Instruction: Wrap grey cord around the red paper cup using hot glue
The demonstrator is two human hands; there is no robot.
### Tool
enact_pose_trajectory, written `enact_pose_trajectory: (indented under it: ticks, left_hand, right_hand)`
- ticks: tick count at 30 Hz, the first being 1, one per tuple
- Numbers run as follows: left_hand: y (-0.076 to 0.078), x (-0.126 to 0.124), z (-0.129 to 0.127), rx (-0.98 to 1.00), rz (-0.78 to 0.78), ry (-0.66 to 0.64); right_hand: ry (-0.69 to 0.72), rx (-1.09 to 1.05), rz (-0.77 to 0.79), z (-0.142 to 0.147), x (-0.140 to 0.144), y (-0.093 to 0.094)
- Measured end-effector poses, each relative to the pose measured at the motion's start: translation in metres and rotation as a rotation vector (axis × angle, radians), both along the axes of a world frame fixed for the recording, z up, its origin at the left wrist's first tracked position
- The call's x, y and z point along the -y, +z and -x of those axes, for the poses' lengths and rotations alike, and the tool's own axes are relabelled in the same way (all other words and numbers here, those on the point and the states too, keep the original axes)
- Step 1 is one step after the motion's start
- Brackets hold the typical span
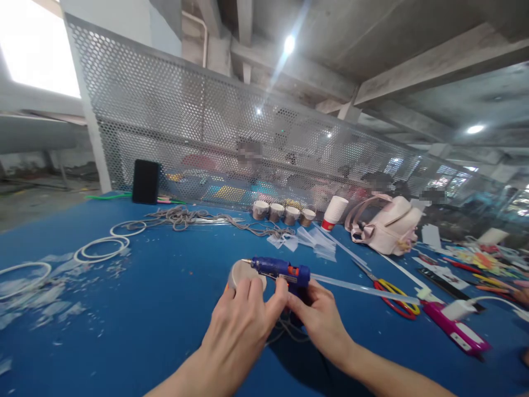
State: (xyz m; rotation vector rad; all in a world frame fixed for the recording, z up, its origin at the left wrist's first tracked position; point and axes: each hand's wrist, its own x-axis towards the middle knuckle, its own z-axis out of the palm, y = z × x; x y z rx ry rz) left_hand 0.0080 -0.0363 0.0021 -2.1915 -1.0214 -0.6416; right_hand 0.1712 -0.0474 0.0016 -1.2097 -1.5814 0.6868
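A blue hot glue gun [279,268] lies level in front of me, its nozzle pointing left and a long clear glue stick [363,288] running out of its back. My right hand [324,320] is closed around its handle. Just under the nozzle is a pale round cup end [239,272], which my left hand [243,309] grips from above. The left fingers hide most of this cup, and the left thumb reaches the side of the glue gun. Below the hands, loops of grey cord [287,328] lie on the blue table.
Several cord-wrapped cups [276,213] and stacked paper cups [335,213] stand by the mesh partition [165,110]. Tangled grey cord [182,218], white rings [101,249] and plastic scraps [61,298] lie left. Scissors [397,298], a pink power strip [457,328] and a backpack [388,226] are right.
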Motion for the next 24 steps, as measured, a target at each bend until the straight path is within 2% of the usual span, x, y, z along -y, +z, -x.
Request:
enact_pose_trajectory:
  ticks: [8,14,19,24]
  left_hand:
    - [0.000,-0.002,0.001,0.030,0.011,-0.009]
    - [0.002,-0.002,0.002,0.036,0.006,-0.004]
    - [-0.002,-0.004,0.004,0.027,0.050,-0.028]
    - [-0.008,-0.007,0.002,0.085,0.248,-0.082]
  right_hand:
    - [0.002,0.015,-0.011,0.001,0.002,-0.006]
    - [0.012,-0.054,0.012,0.005,0.004,-0.004]
    - [0.001,-0.273,0.089,0.003,-0.003,0.000]
    - [-0.037,-0.626,0.178,-0.003,-0.013,0.003]
